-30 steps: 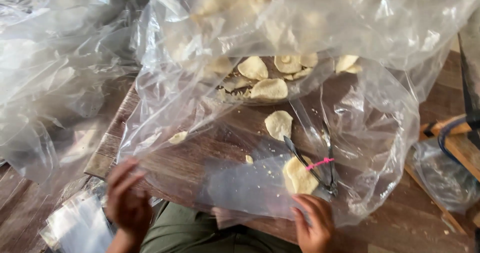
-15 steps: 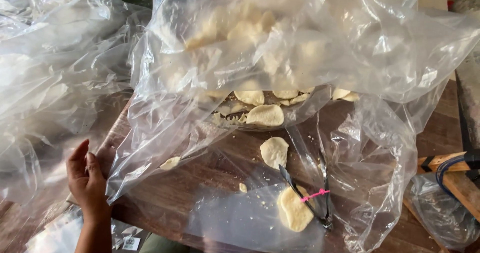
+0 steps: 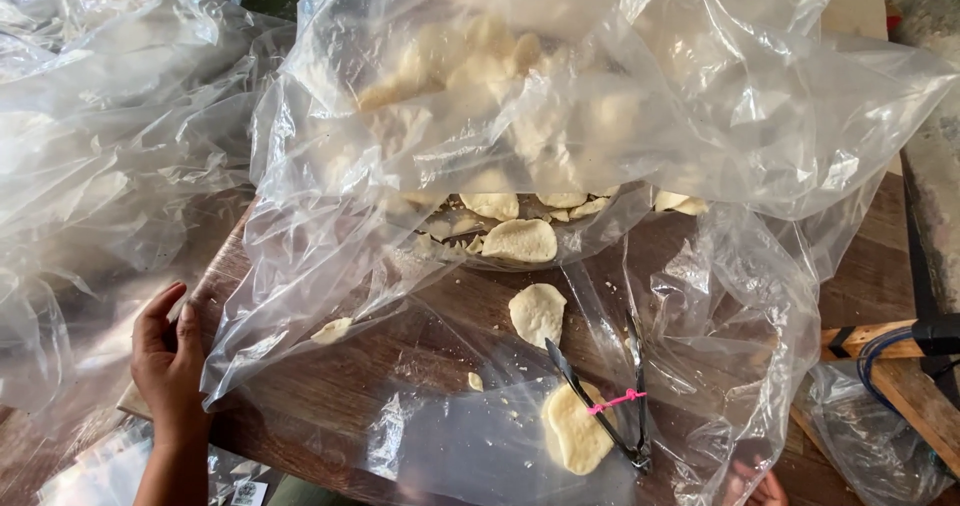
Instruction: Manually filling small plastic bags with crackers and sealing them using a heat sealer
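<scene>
My left hand (image 3: 165, 366) lies flat on the left edge of the wooden table (image 3: 330, 396), holding nothing, beside the hem of a big clear plastic bag (image 3: 560, 86) full of pale round crackers. Loose crackers (image 3: 537, 313) lie on the plastic sheet in front of the bag. One cracker (image 3: 575, 428) sits under metal tongs (image 3: 612, 403) that have a pink band round them. A small clear bag (image 3: 470, 448) lies flat near the front edge. Only the fingertips of my right hand (image 3: 755, 488) show at the bottom, behind plastic, just right of the tongs.
More crumpled clear plastic (image 3: 100, 136) is heaped at the left. A wooden frame with a dark strap (image 3: 890, 341) stands at the right. A stack of small flat bags (image 3: 110, 471) lies below the table's left corner. Crumbs are scattered over the sheet.
My left hand moved from the front edge out to the table's left edge. My right hand came off the small bag and dropped to the bottom of the view.
</scene>
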